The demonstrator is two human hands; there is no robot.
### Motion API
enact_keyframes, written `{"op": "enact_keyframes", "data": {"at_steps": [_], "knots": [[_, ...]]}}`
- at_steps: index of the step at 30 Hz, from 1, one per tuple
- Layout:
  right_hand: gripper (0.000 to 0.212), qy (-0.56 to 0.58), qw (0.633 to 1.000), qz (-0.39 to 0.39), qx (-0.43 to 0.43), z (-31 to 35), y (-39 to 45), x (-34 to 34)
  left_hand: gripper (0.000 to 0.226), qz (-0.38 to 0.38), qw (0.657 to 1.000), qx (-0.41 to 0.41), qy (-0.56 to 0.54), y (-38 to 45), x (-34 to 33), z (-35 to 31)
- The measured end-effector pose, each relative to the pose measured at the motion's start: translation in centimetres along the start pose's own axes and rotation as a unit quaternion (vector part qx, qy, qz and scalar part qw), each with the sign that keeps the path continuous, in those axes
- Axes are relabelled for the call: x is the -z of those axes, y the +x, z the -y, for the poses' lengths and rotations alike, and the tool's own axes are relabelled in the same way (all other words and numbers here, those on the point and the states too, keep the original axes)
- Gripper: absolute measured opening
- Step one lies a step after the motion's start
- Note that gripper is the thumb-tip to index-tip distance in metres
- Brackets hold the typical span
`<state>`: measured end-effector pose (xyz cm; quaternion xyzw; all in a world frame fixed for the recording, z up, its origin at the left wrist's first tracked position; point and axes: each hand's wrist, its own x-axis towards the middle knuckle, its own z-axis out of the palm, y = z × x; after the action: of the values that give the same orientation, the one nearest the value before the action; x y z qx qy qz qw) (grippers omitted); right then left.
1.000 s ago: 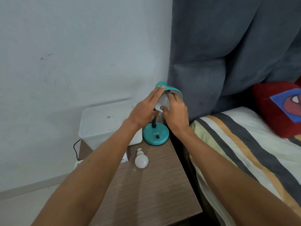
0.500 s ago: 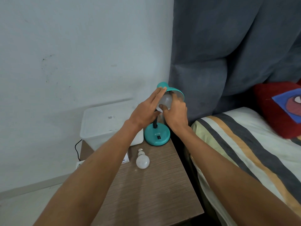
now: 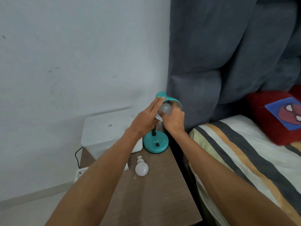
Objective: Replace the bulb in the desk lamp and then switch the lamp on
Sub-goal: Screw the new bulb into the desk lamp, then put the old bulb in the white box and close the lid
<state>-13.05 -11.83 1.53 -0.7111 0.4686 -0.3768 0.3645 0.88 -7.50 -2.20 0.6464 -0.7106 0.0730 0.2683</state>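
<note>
The bulb in the lamp point(image 3: 165, 108) sits half inside the teal shade point(image 3: 169, 100), its round end pointing down and toward the near left, so its long axis runs from the socket at the far upper right out toward the camera. The coming move, judged from the task, is a twist about that axis, and the right hand point(image 3: 173, 121) is the one placed for it. That hand comes up from the near right, below the shade. Its grip is pinched round the bulb: the thumb lies against the near face of the glass and the other fingers curl up behind it under the shade's rim.

The left hand point(image 3: 146, 119) is just left of the bulb, fingers straight and pressed together, their tips resting on the shade's left edge. It appears to steady the shade rather than hold the bulb. Both forearms reach in from the near edge and converge at the shade.

Whether this bulb is being unscrewed or screwed in cannot be told. A second bulb point(image 3: 141, 167) lies on its side on the desk point(image 3: 156, 193), near of the lamp base point(image 3: 155, 143), screw cap pointing far, globe pointing near, well apart from both hands. The rocker switch point(image 3: 157, 145) on the base faces near, below the hands and untouched.

A white box point(image 3: 107, 131) stands at the far left of the desk.
</note>
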Motion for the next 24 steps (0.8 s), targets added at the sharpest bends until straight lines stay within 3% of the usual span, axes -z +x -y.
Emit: {"op": "enact_keyframes", "data": {"at_steps": [4,9,13,19,24], "knots": [[0.048,-0.039,0.998,-0.042,0.032,0.4,-0.3,1.0,0.107,0.009,1.0,0.009,-0.004,0.0,1.0,-0.5],[0.027,-0.029,0.987,-0.125,0.102,2.0,-1.9,2.0,0.107,0.002,0.999,0.035,0.003,-1.5,2.9,-1.1],[0.022,0.013,0.983,-0.062,0.172,3.3,-2.7,0.2,0.093,-0.028,0.992,0.124,0.015,-4.9,4.6,0.5],[0.033,-0.046,0.981,0.082,0.172,2.8,-4.1,-5.9,0.071,-0.061,0.948,0.308,0.047,-11.5,7.5,6.3],[0.056,-0.114,0.975,0.168,0.089,0.4,-3.4,-10.3,0.076,-0.05,0.902,0.429,0.021,-16.1,8.7,10.2]]}}
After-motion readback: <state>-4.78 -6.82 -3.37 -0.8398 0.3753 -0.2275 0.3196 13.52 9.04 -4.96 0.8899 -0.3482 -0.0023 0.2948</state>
